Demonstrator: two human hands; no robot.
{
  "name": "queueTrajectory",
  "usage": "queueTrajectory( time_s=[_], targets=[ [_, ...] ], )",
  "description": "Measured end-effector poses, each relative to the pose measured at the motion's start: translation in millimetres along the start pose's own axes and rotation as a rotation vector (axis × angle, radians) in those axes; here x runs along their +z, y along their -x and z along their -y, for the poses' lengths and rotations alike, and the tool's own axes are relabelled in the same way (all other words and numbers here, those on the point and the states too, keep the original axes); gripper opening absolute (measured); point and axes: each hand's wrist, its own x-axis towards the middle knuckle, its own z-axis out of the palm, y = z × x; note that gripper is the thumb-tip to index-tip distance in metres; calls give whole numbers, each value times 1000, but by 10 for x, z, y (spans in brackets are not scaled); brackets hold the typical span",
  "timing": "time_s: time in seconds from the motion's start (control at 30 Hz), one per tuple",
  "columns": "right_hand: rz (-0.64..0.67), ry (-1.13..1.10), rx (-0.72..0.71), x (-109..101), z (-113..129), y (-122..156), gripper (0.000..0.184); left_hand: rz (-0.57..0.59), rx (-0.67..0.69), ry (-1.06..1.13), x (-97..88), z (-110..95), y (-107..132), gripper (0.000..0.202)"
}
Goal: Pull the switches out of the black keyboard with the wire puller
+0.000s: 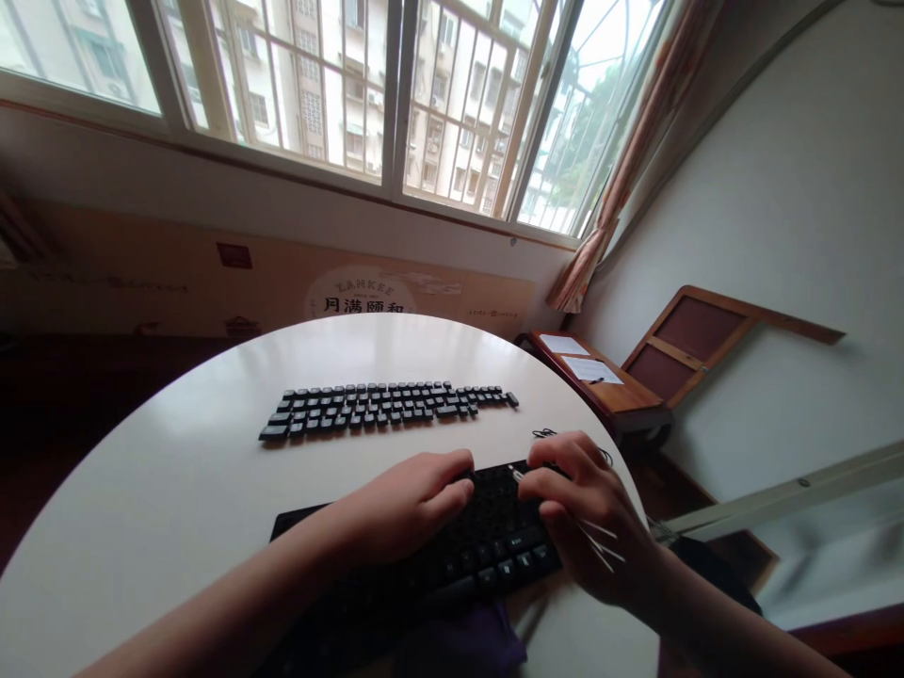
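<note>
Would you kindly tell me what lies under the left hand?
The black keyboard extends beneath the left hand, showing on both sides; the part directly below is covered.

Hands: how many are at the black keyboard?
2: the left hand over the keyboard's middle, and the right hand over its right end, holding a thin metal tool. No others show.

Soft daylight through wide windows [459, 113], patterned curtain [588, 268], white wall [798, 188], round white table [176, 461].
</note>
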Motion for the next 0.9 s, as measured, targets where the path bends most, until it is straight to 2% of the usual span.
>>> queueTrajectory(
  time_s=[0.1, 0.27, 0.53, 0.63, 0.7, 0.8, 0.9],
  targets=[
    [23, 34, -32, 60, -46, -93, 22, 15, 5, -2, -1, 3, 16, 28],
    [112, -35, -171, 256, -119, -125, 26, 53, 94, 69, 35, 14, 23, 27],
    [134, -140, -136, 320, -122, -178, 23, 25, 144, 181, 61, 79, 6, 35],
    [146, -193, -97, 334, -185, -183, 19, 12, 88, 153, 72, 106, -15, 39],
    [156, -214, 5, 368, -346, -175, 15, -37, -26, 64, 76, 148, -41, 42],
    [189, -158, 255, 484, -773, -170, 14, -140, -181, -165, 79, 247, -84, 39],
    [292, -94, 416, 648, -1227, -196, 18, -175, -204, -325, 77, 327, -105, 39]
  ],
)
